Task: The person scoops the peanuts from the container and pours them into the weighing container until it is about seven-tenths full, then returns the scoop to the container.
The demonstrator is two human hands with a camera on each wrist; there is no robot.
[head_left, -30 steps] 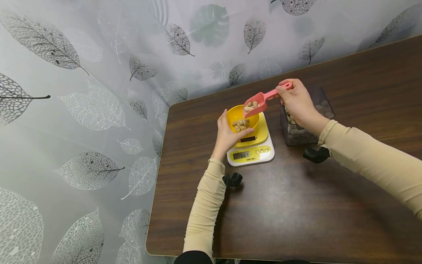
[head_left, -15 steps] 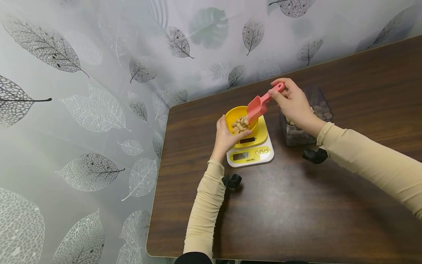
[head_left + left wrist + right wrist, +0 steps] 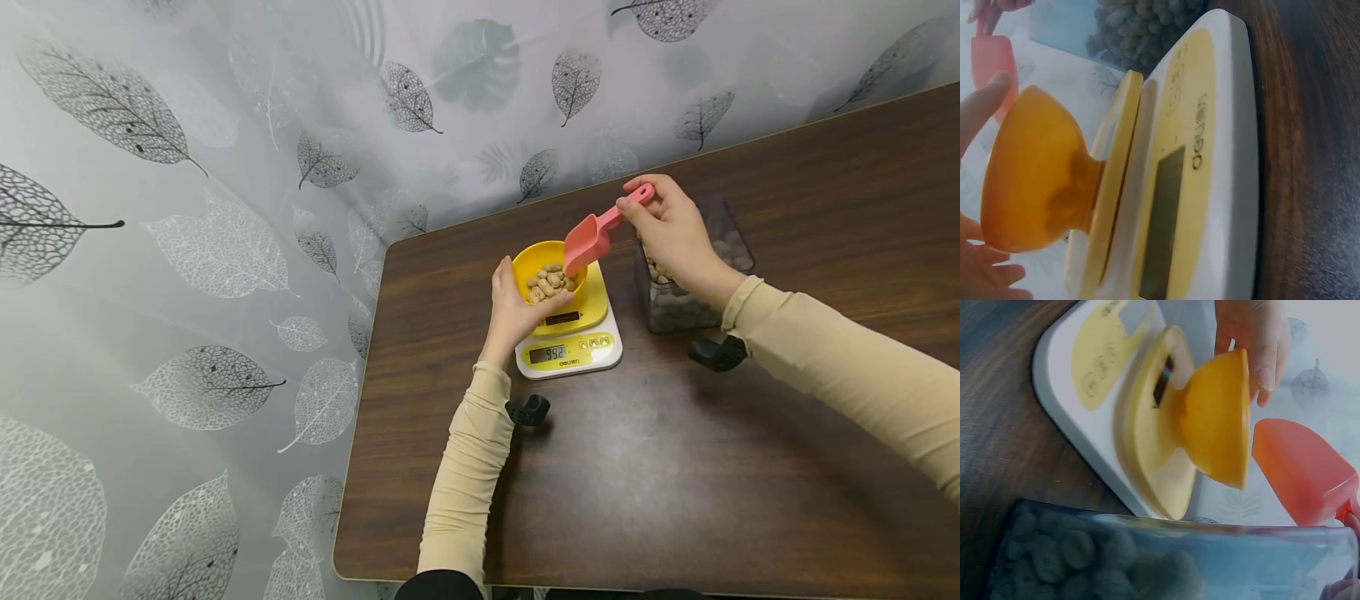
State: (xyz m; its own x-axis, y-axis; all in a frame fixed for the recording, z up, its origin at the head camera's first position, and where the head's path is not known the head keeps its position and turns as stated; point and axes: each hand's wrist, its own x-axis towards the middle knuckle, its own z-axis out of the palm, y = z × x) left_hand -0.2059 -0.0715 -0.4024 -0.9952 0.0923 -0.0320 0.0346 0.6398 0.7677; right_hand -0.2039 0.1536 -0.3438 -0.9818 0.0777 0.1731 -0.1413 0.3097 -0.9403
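Note:
A yellow bowl (image 3: 536, 255) with peanuts (image 3: 547, 286) in it stands on the platform of a white and yellow kitchen scale (image 3: 592, 358), whose display is lit. My left hand (image 3: 514, 310) holds the bowl from the left, fingers on its far side and thumb along the near rim. My right hand (image 3: 677, 240) pinches the handle of a pink scoop (image 3: 585, 243). The scoop is tilted down over the bowl's right rim, and no peanuts show in it. From the right wrist view, the scoop (image 3: 1304, 469) hangs beside the mouth of the bowl (image 3: 1219, 419).
A clear dark-tinted box (image 3: 678, 315) of peanuts stands right of the scale, partly hidden under my right hand. The brown wooden table (image 3: 645, 483) meets a leaf-patterned curtain (image 3: 480, 142) behind and to the left. Black wrist cameras (image 3: 528, 411) hang below both wrists.
The scoop has tipped down, and its peanuts have gone into the bowl. The bowl's heap is larger and the scale's reading has risen. My left hand stays on the bowl.

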